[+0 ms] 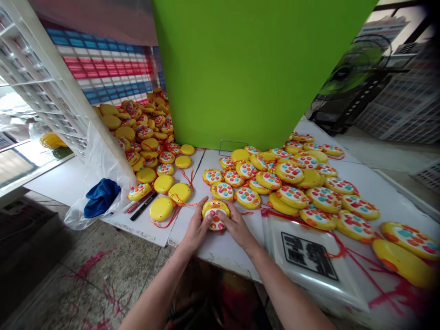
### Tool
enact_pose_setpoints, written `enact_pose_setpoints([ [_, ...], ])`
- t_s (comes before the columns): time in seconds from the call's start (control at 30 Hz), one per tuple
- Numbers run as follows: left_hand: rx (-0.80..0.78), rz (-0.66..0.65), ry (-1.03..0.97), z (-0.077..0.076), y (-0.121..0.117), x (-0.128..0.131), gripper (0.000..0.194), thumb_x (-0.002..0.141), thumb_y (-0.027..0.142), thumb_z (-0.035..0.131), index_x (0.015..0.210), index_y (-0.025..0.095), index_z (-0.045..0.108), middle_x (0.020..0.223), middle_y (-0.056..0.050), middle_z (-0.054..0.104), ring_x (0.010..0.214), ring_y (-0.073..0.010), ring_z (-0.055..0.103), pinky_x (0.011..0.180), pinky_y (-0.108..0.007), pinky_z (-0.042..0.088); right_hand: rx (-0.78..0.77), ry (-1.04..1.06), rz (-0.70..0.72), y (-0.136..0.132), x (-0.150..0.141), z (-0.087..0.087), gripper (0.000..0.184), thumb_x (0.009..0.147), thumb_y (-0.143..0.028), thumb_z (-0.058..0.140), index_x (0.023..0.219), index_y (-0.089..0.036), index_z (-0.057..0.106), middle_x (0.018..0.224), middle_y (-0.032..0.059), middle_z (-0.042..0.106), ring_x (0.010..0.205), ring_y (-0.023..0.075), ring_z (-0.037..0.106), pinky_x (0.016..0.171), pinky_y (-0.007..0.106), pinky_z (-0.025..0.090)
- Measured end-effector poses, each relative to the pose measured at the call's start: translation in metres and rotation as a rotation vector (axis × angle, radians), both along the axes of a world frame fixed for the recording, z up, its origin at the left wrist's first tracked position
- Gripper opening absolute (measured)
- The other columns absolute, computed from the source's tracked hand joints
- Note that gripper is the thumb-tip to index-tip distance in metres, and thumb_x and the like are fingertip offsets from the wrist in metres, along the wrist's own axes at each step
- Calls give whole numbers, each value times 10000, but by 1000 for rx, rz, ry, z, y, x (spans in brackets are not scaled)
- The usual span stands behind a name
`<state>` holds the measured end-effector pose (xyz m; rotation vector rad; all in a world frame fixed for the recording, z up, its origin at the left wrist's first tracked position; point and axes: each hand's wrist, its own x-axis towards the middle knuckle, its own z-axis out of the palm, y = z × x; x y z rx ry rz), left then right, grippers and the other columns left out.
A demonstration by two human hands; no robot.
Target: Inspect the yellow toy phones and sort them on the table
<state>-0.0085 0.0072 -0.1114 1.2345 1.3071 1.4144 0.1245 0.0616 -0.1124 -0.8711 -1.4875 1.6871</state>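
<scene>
Between my two hands is a yellow duck-faced toy with a white front and coloured buttons, near the table's front edge. My left hand grips its left side, with the thumb on the front. On the other side my right hand is closed round it, its thumb also resting on the buttons. The toy's back and the fingers behind it are hidden. Left of my hands lie yellow toys face down with orange cords. Just beyond and to the right, a heap of like toys shows mostly button sides.
A bigger pile of toys fills the back left. A tall green board stands behind the table. Clear plastic bags lie front right. Markers and a blue cloth are at left; a fan stands at right.
</scene>
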Motion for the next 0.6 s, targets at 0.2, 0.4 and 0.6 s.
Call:
enact_pose_setpoints([
  [0.2,48,92,112,-4,1,3,525,884,449,427,1324,168,368,1255,-143,504,1043,-229,561,879,-365,473,-4,176,-277,22,7,23,422,773,-444,604,1146,-269,509,1096,58,609,822,208,639,532,293,566],
  [0.4,171,411,840,7,14,-24,440,860,286,493,1282,180,427,1277,-145,465,1218,-269,411,1039,-442,318,-21,542,-404,40,20,37,384,819,-449,558,1170,-309,490,1074,13,636,880,184,660,759,346,535],
  [0.6,-81,450,1244,7,36,-65,420,844,155,449,1264,154,458,1291,-188,477,1215,-334,413,993,-531,320,11,-1,-87,1,2,-13,353,784,-458,590,972,-165,648,789,51,673,595,135,614,538,264,492],
])
